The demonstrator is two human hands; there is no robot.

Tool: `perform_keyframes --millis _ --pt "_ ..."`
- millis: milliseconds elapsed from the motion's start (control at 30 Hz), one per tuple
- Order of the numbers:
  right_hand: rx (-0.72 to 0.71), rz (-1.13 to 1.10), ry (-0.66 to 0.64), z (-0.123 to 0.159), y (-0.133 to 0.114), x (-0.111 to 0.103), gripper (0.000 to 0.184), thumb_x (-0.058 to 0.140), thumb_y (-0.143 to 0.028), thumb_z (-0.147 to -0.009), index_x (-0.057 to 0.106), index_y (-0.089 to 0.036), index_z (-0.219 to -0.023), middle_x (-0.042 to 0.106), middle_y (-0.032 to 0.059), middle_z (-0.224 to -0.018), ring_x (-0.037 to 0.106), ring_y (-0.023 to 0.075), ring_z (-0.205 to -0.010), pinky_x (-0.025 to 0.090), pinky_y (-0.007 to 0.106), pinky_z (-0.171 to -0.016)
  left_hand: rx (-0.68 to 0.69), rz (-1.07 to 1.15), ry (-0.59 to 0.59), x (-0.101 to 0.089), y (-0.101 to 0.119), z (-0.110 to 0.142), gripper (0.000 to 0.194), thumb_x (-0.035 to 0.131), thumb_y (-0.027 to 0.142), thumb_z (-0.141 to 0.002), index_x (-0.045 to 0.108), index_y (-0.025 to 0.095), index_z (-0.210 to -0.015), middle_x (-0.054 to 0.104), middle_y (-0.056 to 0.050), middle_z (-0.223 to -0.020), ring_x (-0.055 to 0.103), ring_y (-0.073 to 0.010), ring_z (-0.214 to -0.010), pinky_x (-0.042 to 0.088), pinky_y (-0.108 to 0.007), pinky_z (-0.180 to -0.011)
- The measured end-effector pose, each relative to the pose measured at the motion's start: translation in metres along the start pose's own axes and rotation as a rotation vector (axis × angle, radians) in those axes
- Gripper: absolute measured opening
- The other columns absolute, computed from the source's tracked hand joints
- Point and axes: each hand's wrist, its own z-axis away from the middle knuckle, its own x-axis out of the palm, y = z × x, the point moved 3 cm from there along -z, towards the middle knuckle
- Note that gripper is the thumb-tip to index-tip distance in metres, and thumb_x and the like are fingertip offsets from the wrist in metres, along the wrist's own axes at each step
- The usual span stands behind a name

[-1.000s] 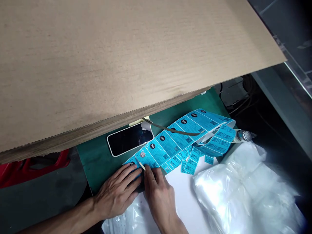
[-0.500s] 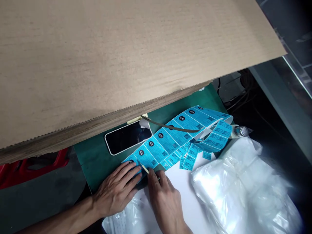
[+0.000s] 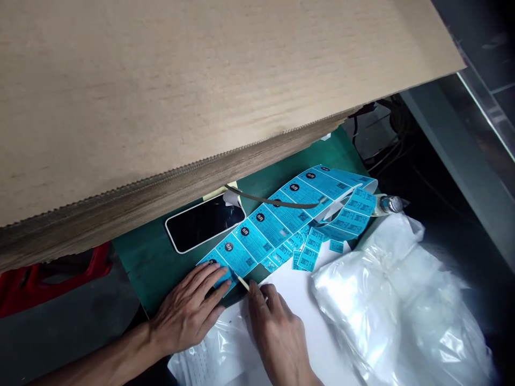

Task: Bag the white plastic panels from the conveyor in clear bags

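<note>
My left hand lies flat with fingers spread over the near end of a long strip of blue printed labels, pressing it against the green table top. Between the thumb and fingers of my right hand is a slim pale-yellow craft knife. Its thin tip points at the strip, just right of my left fingertips; most of the handle is hidden in my grip. Small blue number labels lie loose beside the strip, some on a white sheet.
A large cardboard stack overhangs the green table. A phone with a white edge lies by the strip, and a dark band crosses it. Clear plastic bags bulge at right, near a metal-capped bottle.
The view has shifted slightly. My right hand and the knife have drawn back a little toward me and to the right across the strip. The left hand keeps its place on the labels.
</note>
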Motion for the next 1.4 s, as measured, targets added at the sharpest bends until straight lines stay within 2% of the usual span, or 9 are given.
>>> perform_keyframes --millis 400,567,667,833,933,1033,1133,1233,1400 --pt "-0.031 0.14 0.013 0.028 0.014 -0.009 0.036 0.032 -0.01 -0.088 0.056 -0.013 -0.114 0.059 0.0075 -0.079 0.061 0.0179 -0.06 0.036 0.023 -0.035 0.012 0.011 0.038 0.001 0.001 0.002 0.049 0.052 0.024 -0.085 0.043 0.015 -0.132 0.037 -0.012 -0.143 0.028 -0.0312 -0.132 0.032 -0.049 -0.108" --pt "-0.037 -0.059 0.084 0.035 0.019 -0.018 0.032 0.039 -0.019 -0.09 0.056 -0.016 -0.117 0.06 0.0078 -0.083 0.061 0.0157 -0.061 0.042 0.022 -0.039 -0.028 0.028 0.06 -0.008 0.006 0.006 0.046 0.055 0.028 -0.084 0.049 0.016 -0.128 0.049 -0.012 -0.132 0.038 -0.0306 -0.125 0.036 -0.048 -0.102" --pt "0.04 -0.277 0.108 0.029 0.022 -0.03 0.032 0.044 -0.025 -0.091 0.055 -0.019 -0.12 0.059 0.0072 -0.089 0.061 0.0118 -0.062 0.048 0.02 -0.05 -0.058 0.056 0.148 -0.018 0.005 -0.005 0.044 0.056 0.026 -0.083 0.051 0.016 -0.125 0.056 -0.012 -0.124 0.045 -0.0296 -0.118 0.039 -0.048 -0.097" --pt "0.11 -0.414 0.146 0.007 0.027 -0.052 0.031 0.047 -0.023 -0.089 0.057 -0.021 -0.118 0.059 0.0072 -0.089 0.061 0.0121 -0.067 0.05 0.02 -0.056 0.062 0.24 0.365 -0.029 -0.001 -0.033 0.023 0.057 0.017 -0.08 0.059 0.014 -0.102 0.061 -0.011 -0.107 0.051 -0.0265 -0.109 0.044 -0.044 -0.093" --pt "0.069 -0.462 0.13 0.005 0.033 -0.057 0.03 0.049 -0.023 -0.088 0.059 -0.022 -0.116 0.059 0.0068 -0.089 0.061 0.0123 -0.068 0.05 0.021 -0.058 0.035 0.265 0.484 -0.029 -0.006 -0.044 0.04 0.059 0.017 -0.078 0.05 0.008 -0.116 0.059 -0.015 -0.105 0.051 -0.0263 -0.108 0.048 -0.042 -0.09" --pt "0.066 -0.511 0.118 0.014 0.044 -0.057 0.028 0.048 -0.022 -0.088 0.06 -0.021 -0.113 0.06 0.0062 -0.087 0.062 0.0123 -0.07 0.051 0.02 -0.06 0.028 0.161 0.401 -0.023 -0.006 -0.056 0.056 0.058 0.021 -0.081 0.037 0.005 -0.131 0.05 -0.02 -0.126 0.042 -0.0299 -0.122 0.044 -0.044 -0.098" --pt "0.137 -0.502 0.133 0.021 0.054 -0.055 0.028 0.045 -0.023 -0.09 0.059 -0.02 -0.114 0.06 0.0068 -0.089 0.062 0.0129 -0.071 0.051 0.021 -0.061 0.101 0.072 0.191 -0.014 -0.002 -0.064 0.045 0.051 0.023 -0.086 0.045 0.008 -0.128 0.044 -0.017 -0.137 0.031 -0.0321 -0.131 0.036 -0.048 -0.106" --pt "0.179 -0.398 0.128 0.013 0.055 -0.055 0.029 0.044 -0.027 -0.091 0.057 -0.021 -0.116 0.06 0.0072 -0.094 0.062 0.0134 -0.069 0.049 0.022 -0.057 0.108 0.035 0.137 -0.013 -0.002 -0.061 0.041 0.05 0.025 -0.087 0.05 0.008 -0.125 0.05 -0.016 -0.132 0.031 -0.0321 -0.131 0.033 -0.05 -0.109" --pt "0.079 -0.262 0.086 -0.017 0.031 -0.037 0.028 0.042 -0.026 -0.091 0.055 -0.025 -0.116 0.06 0.0049 -0.093 0.061 0.0135 -0.072 0.045 0.022 -0.055 0.085 -0.009 0.099 -0.019 -0.004 -0.036 0.042 0.051 0.023 -0.086 0.048 0.011 -0.127 0.057 -0.013 -0.123 0.039 -0.0298 -0.127 0.037 -0.049 -0.107"
